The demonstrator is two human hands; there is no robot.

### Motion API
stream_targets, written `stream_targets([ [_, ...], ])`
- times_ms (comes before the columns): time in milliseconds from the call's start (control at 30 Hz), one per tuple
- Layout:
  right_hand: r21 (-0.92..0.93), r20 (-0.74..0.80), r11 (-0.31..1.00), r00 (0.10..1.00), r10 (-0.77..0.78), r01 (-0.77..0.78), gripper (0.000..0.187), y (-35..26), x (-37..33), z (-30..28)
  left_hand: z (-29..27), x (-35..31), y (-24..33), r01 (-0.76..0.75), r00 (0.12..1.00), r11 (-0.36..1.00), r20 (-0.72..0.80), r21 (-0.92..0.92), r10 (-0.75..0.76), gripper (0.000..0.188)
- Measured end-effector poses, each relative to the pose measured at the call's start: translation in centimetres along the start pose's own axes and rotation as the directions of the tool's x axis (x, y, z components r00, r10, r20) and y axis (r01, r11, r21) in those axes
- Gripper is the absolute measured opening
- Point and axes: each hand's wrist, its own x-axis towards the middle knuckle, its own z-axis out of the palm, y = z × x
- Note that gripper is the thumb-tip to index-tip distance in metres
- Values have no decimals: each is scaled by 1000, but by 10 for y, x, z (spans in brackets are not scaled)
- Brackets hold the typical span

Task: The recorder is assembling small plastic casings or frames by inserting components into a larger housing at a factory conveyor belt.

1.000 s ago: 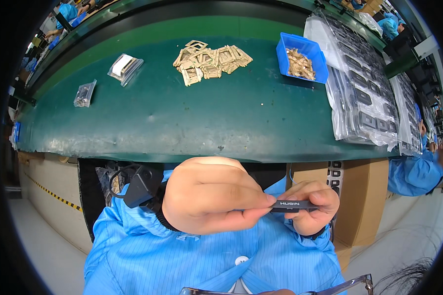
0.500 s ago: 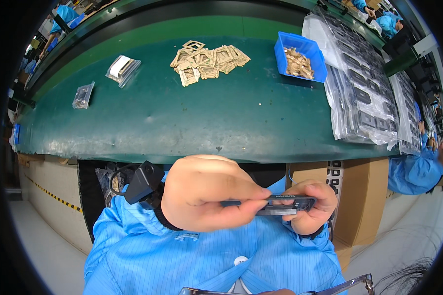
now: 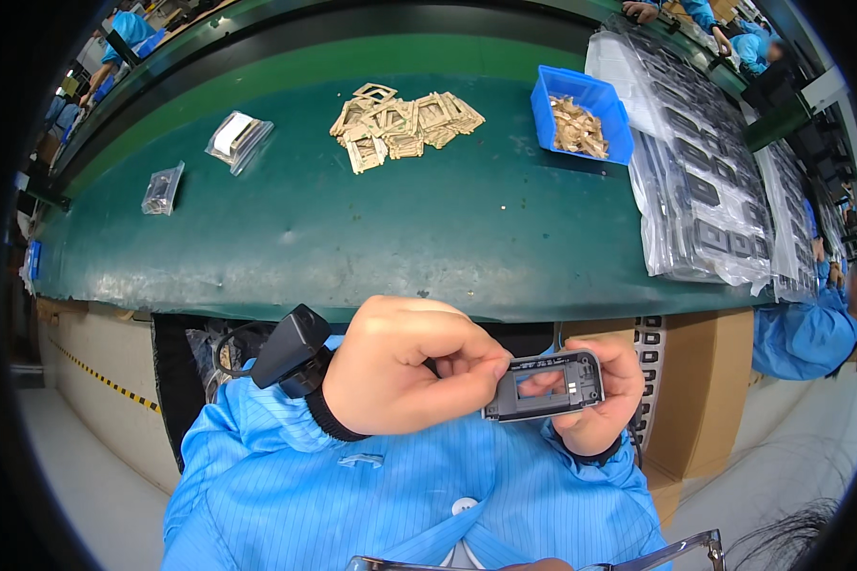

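1. Far left on the green worktop (image 3: 257,238), a small clear bag (image 3: 162,188) lies flat, and a second bag with a white part (image 3: 238,138) sits just up and right of it, both well apart from the hands
2. Left hand (image 3: 405,376) is curled tight, thumb and forefinger pinched on the left edge of the grey frame (image 3: 545,385); a black wrist device (image 3: 290,347) sits at the cuff of the blue sleeve (image 3: 257,438)
3. The frame is held below the worktop's near edge, over the lap, window side up, a fingertip showing through the opening
4. Right hand (image 3: 605,400) cups the frame's right end, fingers wrapped behind it, thumb on top
5. My read: this is an inspect-or-fit step, with the frame steadied between both hands; the next move likely wants a firm pinch and a reach up to the worktop
6. Up there, a heap of tan frames (image 3: 400,119), then a blue bin (image 3: 581,114) of tan bits, then bagged black trays (image 3: 705,181) at right
7. Nothing blocks the reach; a cardboard box (image 3: 705,400) stands by the right knee
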Motion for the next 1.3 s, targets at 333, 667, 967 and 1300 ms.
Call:
stream_targets([
  [333,22,-173,999,985,26,-23,53,4,9,-1,-1,3,-5,111,988,990,121,-87,-100,23],
  [667,45,-182,999,983,31,-23,47,4,13,-2,1,6,-13,109,987,991,128,-77,-99,29],
  [967,-72,-245,995,968,48,-68,51,-15,36,-22,1,19,-28,-52,998,992,24,119,50,40],
  [1300,-838,-474,483,779,-411,-255,44,-142,145,-281,-9,45,-96,175,976,927,-182,330,-120,15],
])
